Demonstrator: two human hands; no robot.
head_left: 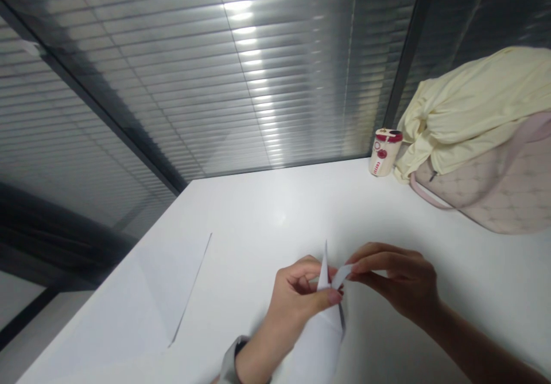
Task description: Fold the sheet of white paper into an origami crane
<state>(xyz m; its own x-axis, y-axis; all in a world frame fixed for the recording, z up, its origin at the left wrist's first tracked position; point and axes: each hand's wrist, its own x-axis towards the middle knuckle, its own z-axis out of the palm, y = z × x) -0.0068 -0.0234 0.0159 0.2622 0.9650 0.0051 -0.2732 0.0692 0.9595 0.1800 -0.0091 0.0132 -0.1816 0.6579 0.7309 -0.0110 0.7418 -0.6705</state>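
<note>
Well inside the desk's (249,206) far edge, the left hand (293,301) pinches folded paper (318,344); the right hand (404,279) pinches its bent flap (341,275).

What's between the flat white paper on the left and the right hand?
In the head view: a stretch of white tabletop, then the left hand gripping the folded white paper; the right hand pinches a narrow paper flap.

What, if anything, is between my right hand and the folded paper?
Nothing visible: your right hand directly pinches one narrow end of the folded paper, while your left hand grips it too. The cup stands apart, farther back.
</note>
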